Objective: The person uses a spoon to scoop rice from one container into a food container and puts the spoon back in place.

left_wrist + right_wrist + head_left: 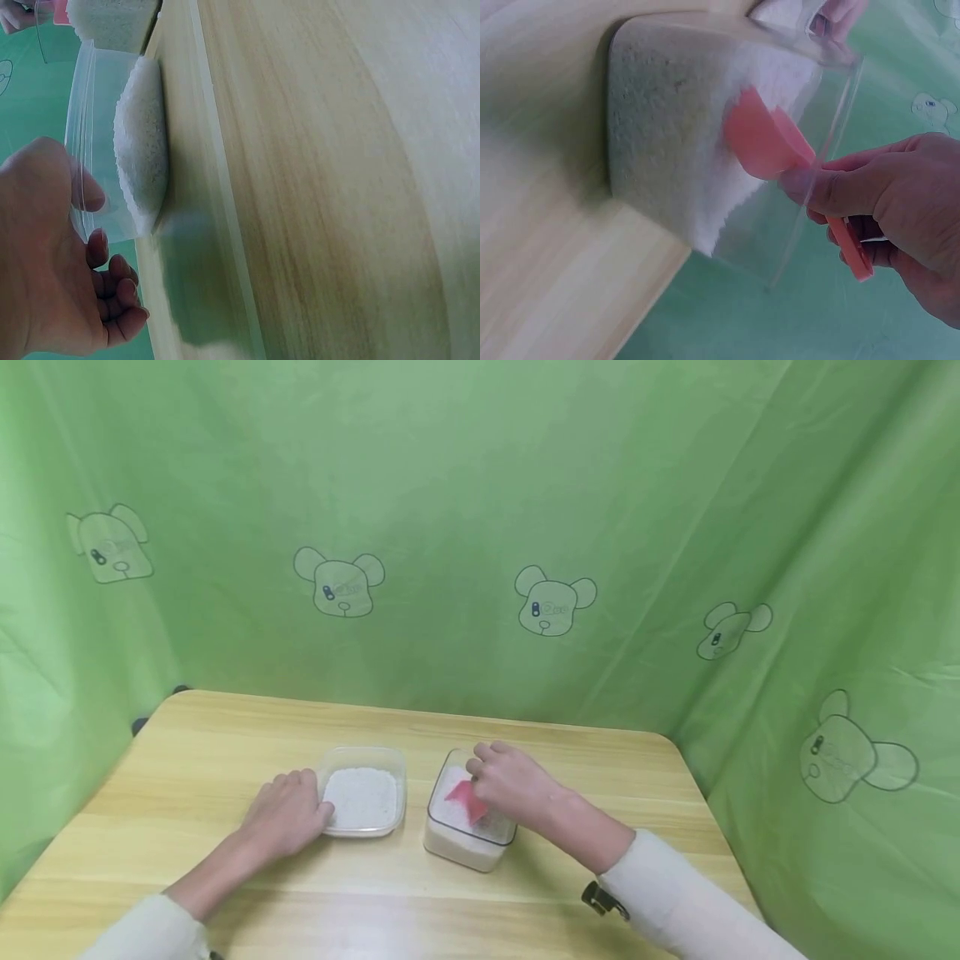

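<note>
My left hand (281, 814) holds the near left corner of a low, clear plastic container (363, 833), with the thumb against its wall and the fingers curled beside it. A mound of white, rice-like grains (142, 142) lies in that container. My right hand (907, 202) grips the handle of a pink scoop (761, 139) over the rim of a taller clear box (468, 852). The scoop's bowl is partly sunk in the white grains (675, 112) that fill much of this box. Whether grains lie in the bowl is hard to tell.
Both containers stand side by side on a light wooden table (187, 760), a narrow gap between them. A green curtain (450, 485) printed with bear heads hangs behind the table and along its sides.
</note>
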The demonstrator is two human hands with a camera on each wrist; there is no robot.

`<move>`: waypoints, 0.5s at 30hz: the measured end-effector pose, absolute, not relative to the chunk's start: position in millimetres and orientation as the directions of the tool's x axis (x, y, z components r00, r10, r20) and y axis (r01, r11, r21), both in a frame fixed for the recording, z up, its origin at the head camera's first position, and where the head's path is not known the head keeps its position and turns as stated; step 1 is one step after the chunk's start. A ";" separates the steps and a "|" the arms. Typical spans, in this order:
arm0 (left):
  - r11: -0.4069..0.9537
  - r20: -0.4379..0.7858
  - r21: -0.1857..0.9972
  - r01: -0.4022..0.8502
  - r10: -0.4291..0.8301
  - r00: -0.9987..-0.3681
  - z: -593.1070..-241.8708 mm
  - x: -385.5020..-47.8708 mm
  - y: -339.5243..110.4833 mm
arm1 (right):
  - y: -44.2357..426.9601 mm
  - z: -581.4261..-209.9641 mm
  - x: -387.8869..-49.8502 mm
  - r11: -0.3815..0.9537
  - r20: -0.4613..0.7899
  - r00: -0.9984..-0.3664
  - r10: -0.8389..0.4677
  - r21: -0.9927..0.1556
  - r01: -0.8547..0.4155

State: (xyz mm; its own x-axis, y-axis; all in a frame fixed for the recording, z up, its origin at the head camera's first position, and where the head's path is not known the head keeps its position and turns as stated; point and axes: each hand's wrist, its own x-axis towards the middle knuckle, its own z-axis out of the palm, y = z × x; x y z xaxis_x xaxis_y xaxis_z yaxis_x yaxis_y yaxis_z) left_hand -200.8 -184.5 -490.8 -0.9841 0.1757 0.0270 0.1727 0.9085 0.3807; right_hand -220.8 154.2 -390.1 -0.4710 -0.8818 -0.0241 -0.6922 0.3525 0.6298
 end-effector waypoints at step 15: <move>0.912 0.041 0.367 0.184 0.181 -0.983 -493.6 -200.5 -187.2 | 122.3 -399.9 -214.7 0.298 -0.167 -0.518 -0.839 0.654 -0.695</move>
State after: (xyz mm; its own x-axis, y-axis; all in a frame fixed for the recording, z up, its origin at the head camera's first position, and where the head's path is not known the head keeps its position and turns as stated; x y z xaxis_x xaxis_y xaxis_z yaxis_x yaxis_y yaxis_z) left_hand -200.5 -187.2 -493.6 -0.9826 0.1814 0.0405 0.1835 0.9120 0.3669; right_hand -214.7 122.3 -399.9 -0.5175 -0.8391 -0.1673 -0.6950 0.2982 0.6542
